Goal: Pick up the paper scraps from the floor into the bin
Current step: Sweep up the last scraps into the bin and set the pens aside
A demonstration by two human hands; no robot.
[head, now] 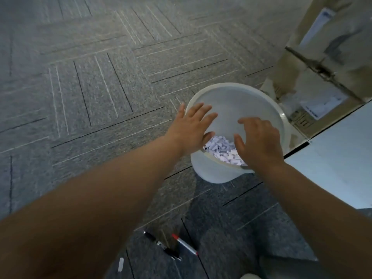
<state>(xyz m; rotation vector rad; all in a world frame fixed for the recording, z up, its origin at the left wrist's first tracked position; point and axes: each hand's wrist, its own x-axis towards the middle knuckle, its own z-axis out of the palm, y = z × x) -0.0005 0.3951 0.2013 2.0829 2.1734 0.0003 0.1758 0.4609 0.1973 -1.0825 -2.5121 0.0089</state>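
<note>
A round white bin (251, 93) stands on the grey carpet at centre right. A heap of pale lilac paper scraps (223, 149) lies in its bottom. My left hand (191, 127) hovers over the bin's left rim with fingers straight and spread, holding nothing. My right hand (259, 141) is over the bin's near side, fingers loosely bent, nothing in it. Both hands cover part of the scraps. A small white scrap (120, 264) lies on the carpet near the bottom edge.
A black pen (162, 245) and a red-capped pen (184, 244) lie on the carpet close to me. A cardboard box (322, 63) stands behind the bin at the right. A pale desk surface (342, 150) juts in from the right.
</note>
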